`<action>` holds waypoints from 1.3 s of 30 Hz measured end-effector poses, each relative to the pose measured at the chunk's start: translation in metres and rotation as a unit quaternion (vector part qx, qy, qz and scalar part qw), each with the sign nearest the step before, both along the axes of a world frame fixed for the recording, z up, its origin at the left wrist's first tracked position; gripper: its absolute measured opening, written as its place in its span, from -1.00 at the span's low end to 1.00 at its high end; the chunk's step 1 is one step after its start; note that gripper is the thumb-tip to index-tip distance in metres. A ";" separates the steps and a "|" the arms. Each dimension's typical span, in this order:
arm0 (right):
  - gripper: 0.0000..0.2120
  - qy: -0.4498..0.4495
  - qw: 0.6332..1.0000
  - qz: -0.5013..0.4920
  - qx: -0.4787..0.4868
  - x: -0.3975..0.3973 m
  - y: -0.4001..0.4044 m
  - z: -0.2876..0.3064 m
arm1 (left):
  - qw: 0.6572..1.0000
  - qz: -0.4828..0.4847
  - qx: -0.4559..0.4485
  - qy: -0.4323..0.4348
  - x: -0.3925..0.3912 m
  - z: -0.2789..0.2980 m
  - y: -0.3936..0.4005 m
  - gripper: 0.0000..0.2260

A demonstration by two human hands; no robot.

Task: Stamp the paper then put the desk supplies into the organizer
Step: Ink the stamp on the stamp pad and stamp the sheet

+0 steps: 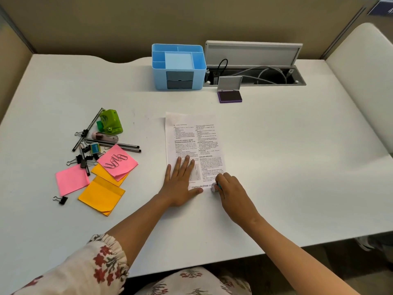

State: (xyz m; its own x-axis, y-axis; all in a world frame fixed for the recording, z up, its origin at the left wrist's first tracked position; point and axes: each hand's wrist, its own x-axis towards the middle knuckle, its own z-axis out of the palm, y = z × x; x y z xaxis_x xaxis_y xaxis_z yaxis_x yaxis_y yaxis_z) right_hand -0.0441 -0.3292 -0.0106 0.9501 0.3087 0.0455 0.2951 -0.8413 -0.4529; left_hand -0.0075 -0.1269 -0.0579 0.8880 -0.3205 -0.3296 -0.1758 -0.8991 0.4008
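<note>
The white worktop [276, 167] is carrying everything. The printed paper [191, 137] is lying near the middle of the front edge. The left hand [180, 184] is pressing flat on its lower part, fingers straight, apparently pinning the sheet against slipping. The right hand [231, 192] is curling its grip round a small stamp [214, 187] and bearing it down at the sheet's front right corner; stamping appears to be under way. The blue organizer [178, 67] is standing at the back edge, compartments showing nothing inside. Just right of it, an open ink pad [229, 95] is sitting before an open cable tray [255, 75]. Toward the left edge, well apart from the organizer, sticky notes [102, 194], pens [114, 144], a green stapler [110, 122], binder clips [83, 160] and paper clips [114, 161] are lying heaped; none is blocking the route back.
</note>
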 end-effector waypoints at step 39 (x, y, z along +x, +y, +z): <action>-0.78 0.109 0.801 -0.438 0.394 -0.004 -0.048 0.006 | 0.999 0.031 -0.026 0.013 -0.008 0.009 -0.006 -0.15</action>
